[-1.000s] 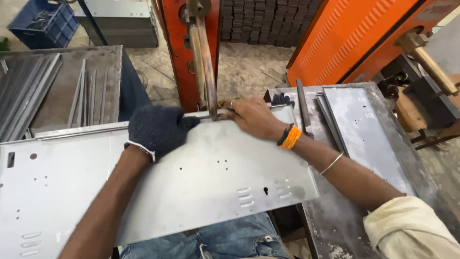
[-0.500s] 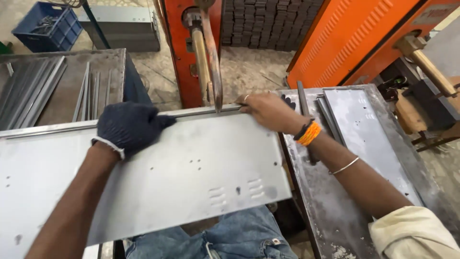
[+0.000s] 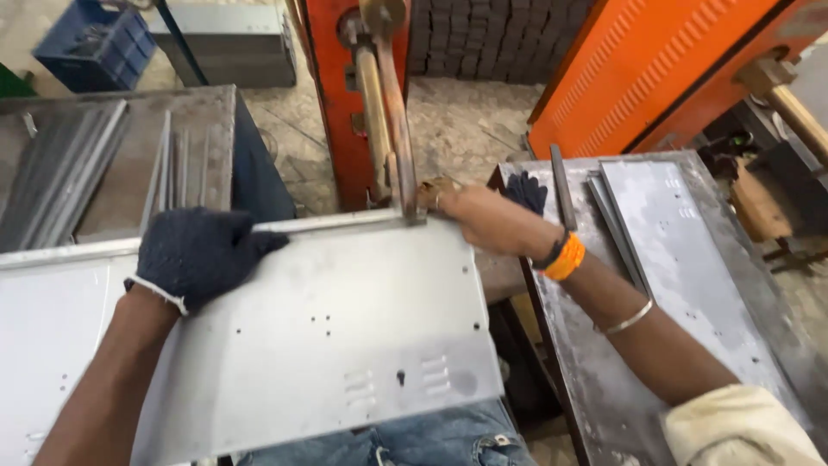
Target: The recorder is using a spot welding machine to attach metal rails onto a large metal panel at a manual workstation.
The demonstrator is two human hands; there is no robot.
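Note:
A large grey sheet-metal panel (image 3: 328, 345) with small holes and louvre slots lies across my lap in the head view. My left hand (image 3: 200, 252), in a dark knit glove, grips the panel's folded far edge. My bare right hand (image 3: 487, 220), with an orange band at the wrist, pinches the same edge at the panel's far right corner. That corner sits right under the copper arms (image 3: 388, 112) of an orange spot-welding machine (image 3: 341, 103).
A grey metal table (image 3: 604, 345) on the right carries flat steel sheets (image 3: 681, 259), a narrow strip and a dark glove (image 3: 526, 190). Another table (image 3: 112, 164) at the back left holds bent metal strips. A blue crate (image 3: 95, 43) stands far left, an orange cabinet (image 3: 664, 69) far right.
The panel has slid left under the welder arms, which now meet its far right corner. Both hands moved left with it along the edge.

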